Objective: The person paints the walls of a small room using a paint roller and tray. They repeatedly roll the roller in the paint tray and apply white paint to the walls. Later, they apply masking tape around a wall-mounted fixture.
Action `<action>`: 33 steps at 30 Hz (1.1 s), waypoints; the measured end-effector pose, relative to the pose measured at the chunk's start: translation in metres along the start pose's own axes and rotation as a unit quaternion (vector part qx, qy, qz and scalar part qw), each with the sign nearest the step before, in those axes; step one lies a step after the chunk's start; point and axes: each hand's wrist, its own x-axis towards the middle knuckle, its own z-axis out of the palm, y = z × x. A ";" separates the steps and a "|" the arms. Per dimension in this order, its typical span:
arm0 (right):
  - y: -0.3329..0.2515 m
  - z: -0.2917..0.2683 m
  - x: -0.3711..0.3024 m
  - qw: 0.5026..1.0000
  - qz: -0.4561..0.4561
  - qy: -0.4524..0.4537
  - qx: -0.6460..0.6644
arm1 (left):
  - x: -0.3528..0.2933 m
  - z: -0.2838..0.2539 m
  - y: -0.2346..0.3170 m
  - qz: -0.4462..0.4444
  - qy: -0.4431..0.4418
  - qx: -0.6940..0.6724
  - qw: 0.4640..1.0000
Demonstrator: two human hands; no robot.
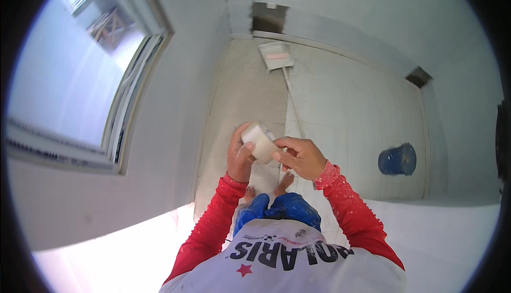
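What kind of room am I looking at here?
Probably a bare room being painted: a paint tray with a long pole lies on the tiled floor, and a blue bucket stands by the white wall.

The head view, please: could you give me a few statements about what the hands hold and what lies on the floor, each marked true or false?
1. Both hands hold one small white block. True: the left hand and the right hand grip the white block between them.
2. A red bucket stands on the floor. False: the bucket is blue.
3. A long-handled tool lies on the tiled floor ahead of the person. True.
4. The person wears shoes. False: the bare feet show below the hands.
5. The sleeves are red. True.
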 end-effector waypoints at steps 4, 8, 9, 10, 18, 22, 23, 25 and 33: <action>0.011 0.022 0.001 0.982 -0.157 -0.017 -0.101 | -0.031 -0.007 0.022 -0.051 0.033 -0.141 0.988; 0.006 0.044 -0.022 0.977 -0.205 -0.038 0.052 | -0.069 -0.008 0.035 0.168 0.029 0.100 0.980; 0.009 0.047 -0.034 0.969 -0.216 -0.037 0.110 | -0.079 0.001 0.040 0.259 0.024 0.225 0.939; 0.012 0.050 -0.044 0.957 -0.208 -0.053 0.194 | -0.090 0.010 0.047 0.323 0.014 0.331 0.887; 0.037 0.054 -0.120 0.873 -0.338 -0.103 0.337 | -0.180 0.104 0.061 0.444 -0.003 0.586 0.678; 0.032 0.061 -0.152 0.837 -0.445 -0.074 0.310 | -0.216 0.130 0.058 0.423 0.023 0.598 0.680; 0.032 0.063 -0.156 0.832 -0.460 -0.070 0.301 | -0.223 0.136 0.062 0.413 0.028 0.603 0.682; 0.029 0.064 -0.162 0.823 -0.494 -0.068 0.272 | -0.235 0.143 0.066 0.407 0.039 0.609 0.680; 0.022 0.098 -0.169 0.821 -0.496 -0.115 0.258 | -0.280 0.137 0.083 0.430 0.094 0.627 0.643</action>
